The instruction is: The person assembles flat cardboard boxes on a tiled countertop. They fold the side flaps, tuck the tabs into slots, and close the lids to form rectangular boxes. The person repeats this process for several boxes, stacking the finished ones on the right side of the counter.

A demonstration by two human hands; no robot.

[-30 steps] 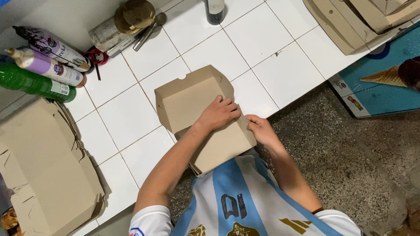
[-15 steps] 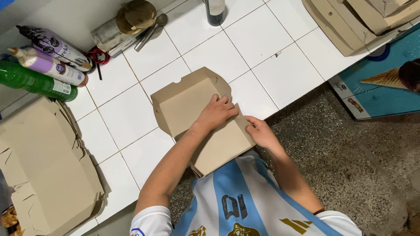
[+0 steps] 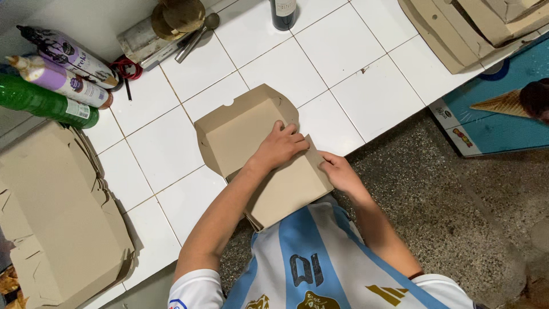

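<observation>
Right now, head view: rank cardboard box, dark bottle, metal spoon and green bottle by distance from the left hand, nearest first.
1. Cardboard box: directly under the left hand, which presses on it.
2. Metal spoon: up the counter, toward the wall.
3. Dark bottle: top edge, straight ahead; too close to the spoon to call firmly.
4. Green bottle: far left, lying on its side.

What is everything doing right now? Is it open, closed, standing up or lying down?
Cardboard box: open, partly folded, lying on the white tiled counter.
Left hand: pressing flat on the box's fold.
Right hand: gripping the box's side flap.
Green bottle: lying down, capped.
Two purple bottles: lying down.
Stack of flat cardboard: unfolded, piled.
Dark bottle: standing upright.
</observation>
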